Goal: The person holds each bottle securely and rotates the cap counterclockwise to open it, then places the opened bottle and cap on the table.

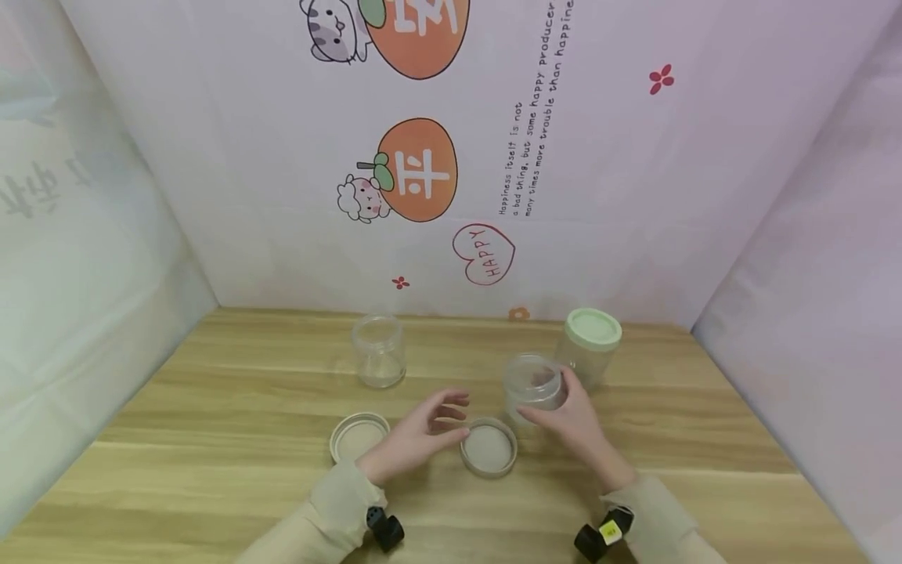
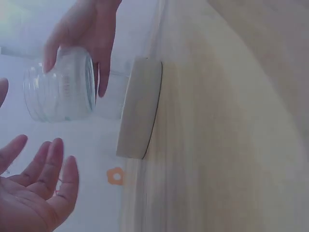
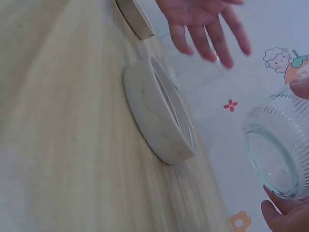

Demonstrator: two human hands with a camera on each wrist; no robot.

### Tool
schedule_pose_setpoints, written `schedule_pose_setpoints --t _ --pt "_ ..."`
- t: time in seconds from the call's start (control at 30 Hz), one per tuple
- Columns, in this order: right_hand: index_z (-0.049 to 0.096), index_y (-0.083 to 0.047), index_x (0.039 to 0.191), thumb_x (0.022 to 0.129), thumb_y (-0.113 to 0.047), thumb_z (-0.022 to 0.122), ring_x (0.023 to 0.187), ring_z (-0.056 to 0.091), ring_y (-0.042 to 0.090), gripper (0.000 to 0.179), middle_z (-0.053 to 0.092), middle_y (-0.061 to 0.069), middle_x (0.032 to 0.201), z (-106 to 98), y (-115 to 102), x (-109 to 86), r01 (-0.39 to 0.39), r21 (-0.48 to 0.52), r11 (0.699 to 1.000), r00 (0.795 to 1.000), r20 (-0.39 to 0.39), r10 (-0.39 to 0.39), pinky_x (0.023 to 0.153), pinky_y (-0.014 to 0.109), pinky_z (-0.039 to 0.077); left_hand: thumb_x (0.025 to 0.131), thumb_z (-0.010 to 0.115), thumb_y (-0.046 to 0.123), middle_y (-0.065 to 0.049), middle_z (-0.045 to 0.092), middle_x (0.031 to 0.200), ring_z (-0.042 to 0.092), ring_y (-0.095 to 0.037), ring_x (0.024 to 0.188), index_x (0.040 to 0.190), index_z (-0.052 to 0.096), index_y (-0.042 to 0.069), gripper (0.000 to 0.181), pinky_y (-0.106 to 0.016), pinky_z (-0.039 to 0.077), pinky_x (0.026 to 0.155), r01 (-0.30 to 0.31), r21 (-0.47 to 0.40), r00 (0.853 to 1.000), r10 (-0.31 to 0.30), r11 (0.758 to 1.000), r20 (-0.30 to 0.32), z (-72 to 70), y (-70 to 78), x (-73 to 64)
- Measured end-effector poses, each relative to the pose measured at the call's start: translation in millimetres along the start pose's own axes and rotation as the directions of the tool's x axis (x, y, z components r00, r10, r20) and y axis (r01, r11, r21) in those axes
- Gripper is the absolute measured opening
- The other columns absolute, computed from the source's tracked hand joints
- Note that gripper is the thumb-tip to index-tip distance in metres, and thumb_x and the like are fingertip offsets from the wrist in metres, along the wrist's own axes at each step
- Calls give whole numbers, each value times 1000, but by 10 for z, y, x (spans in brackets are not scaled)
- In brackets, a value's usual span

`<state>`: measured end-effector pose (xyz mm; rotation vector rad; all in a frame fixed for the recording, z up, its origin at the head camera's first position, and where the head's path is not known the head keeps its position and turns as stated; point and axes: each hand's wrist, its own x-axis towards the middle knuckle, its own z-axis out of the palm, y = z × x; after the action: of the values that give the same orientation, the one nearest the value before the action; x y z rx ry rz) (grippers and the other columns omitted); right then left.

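Observation:
My right hand (image 1: 574, 419) grips a clear glass jar (image 1: 524, 392) without a lid, thumb on the near side and fingers behind. In the right wrist view the ribbed jar (image 3: 282, 145) hangs above the table, tilted. My left hand (image 1: 423, 431) is held in the air with fingers spread and slightly bent, holding nothing; the left wrist view shows its fingers (image 2: 43, 174) below the jar (image 2: 60, 87). Between the hands a round beige lid (image 1: 488, 447) lies on the table, its hollow side up. A second beige lid (image 1: 358, 435) lies beside the left forearm, partly covered by it.
Another open clear jar (image 1: 379, 352) stands at the back left of the wooden table (image 1: 211, 407). Behind my right hand is a taller jar with a pale green lid (image 1: 593, 329). A printed white cloth wall (image 1: 599, 235) rises at the table's back edge, with white sheets on both sides.

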<state>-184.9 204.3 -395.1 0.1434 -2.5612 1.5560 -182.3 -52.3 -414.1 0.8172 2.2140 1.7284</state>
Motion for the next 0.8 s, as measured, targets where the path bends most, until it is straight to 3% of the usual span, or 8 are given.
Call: schedule_pose_setpoints --t 0.13,0.3,0.47,0.8 --pt "38 1 136 71 -21 82 118 50 37 82 50 23 130 54 7 152 -18 -40 999 999 31 19 100 49 41 91 62 16 -14 49 134 52 -29 118 135 45 9 47 -33 46 98 5 -8 999 -6 1000 -48 -20 25 -93" --pt "40 3 135 71 -25 83 115 52 34 81 53 22 126 163 38 342 0 -45 999 998 62 3 99 47 44 91 62 19 -20 50 132 52 -37 117 132 47 8 45 -40 46 98 -5 3 995 5 1000 -97 -60 31 -159" --pt "42 4 133 69 -24 85 114 53 34 83 55 22 124 278 67 463 15 -51 999 997 77 -11 98 46 45 92 62 20 -24 50 132 55 -39 114 133 47 6 46 -45 48 95 38 18 989 -35 999 -145 -97 23 -233" --pt "53 2 125 64 -27 87 106 59 30 75 63 18 114 441 90 671 40 -106 994 996 83 -31 94 43 48 92 61 16 -22 49 132 56 -39 113 128 50 4 40 -45 49 94 48 24 974 -42 999 -221 -140 8 -246"
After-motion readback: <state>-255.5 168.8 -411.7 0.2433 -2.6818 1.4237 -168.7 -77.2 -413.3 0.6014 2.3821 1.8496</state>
